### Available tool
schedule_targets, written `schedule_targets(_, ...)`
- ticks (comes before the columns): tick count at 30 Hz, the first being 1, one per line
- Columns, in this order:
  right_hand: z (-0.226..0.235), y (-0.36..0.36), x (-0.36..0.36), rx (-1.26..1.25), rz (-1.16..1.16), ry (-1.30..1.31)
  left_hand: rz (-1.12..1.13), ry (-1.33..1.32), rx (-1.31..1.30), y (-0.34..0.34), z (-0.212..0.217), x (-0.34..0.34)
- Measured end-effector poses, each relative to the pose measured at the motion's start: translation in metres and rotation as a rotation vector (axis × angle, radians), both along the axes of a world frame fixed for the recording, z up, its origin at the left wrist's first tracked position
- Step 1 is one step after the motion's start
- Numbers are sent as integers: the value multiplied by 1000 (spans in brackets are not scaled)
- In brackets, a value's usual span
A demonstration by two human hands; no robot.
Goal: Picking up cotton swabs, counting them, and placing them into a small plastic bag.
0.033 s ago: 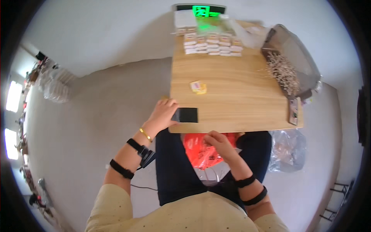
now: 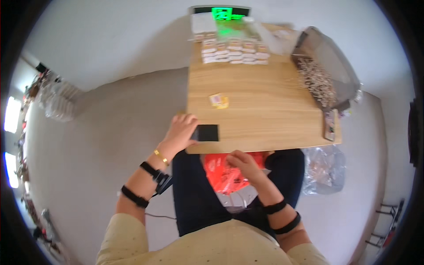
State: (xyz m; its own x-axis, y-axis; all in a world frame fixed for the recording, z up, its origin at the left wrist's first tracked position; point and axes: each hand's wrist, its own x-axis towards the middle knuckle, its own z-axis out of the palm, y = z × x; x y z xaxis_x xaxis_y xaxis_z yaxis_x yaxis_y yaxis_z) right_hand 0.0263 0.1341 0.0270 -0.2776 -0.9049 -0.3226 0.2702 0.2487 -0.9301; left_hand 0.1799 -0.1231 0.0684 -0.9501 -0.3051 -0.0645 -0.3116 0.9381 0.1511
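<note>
At the near left corner of the table (image 2: 265, 123), my left hand (image 2: 180, 130) is closed around the left end of a flat black rectangular piece (image 2: 208, 132). Its fingers lie across the far side and the thumb along the near side. My right hand (image 2: 245, 165) hovers in front of the table's near edge, over a red plastic bag (image 2: 218, 174) between my legs. Its fingers are curled together, and what they hold, if anything, cannot be made out. Beyond the black piece lie two small packets, one whitish (image 2: 215, 99) and one yellow (image 2: 223, 103).
Rows of small white-and-tan packets (image 2: 235, 51) stand at the back, before a scale with a green lit display (image 2: 221, 13). A grey bin (image 2: 340, 66) on its side holds many small tan pieces (image 2: 316, 79). Nearby are a phone-like object (image 2: 329, 126) and a clear bag (image 2: 324, 172).
The whole view has shifted slightly, so everything appears a little further left. Both hands keep their places relative to the table.
</note>
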Motion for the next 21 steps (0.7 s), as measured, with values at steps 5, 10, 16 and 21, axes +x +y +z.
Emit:
schedule_targets(5,-8,-1,-10,-34,-45,-50,30,298,180,47,5,-41)
schedule_targets(10,-1,-3,-78,41,-142,75,0,397,377,80,-33,-126)
schedule_targets(16,-35,6,-232,53,-618,616,-4,195,-15,91,-83,-173)
schedule_targets(21,-11,-2,-340,379,-553,1305,33,217,108,91,-69,-169)
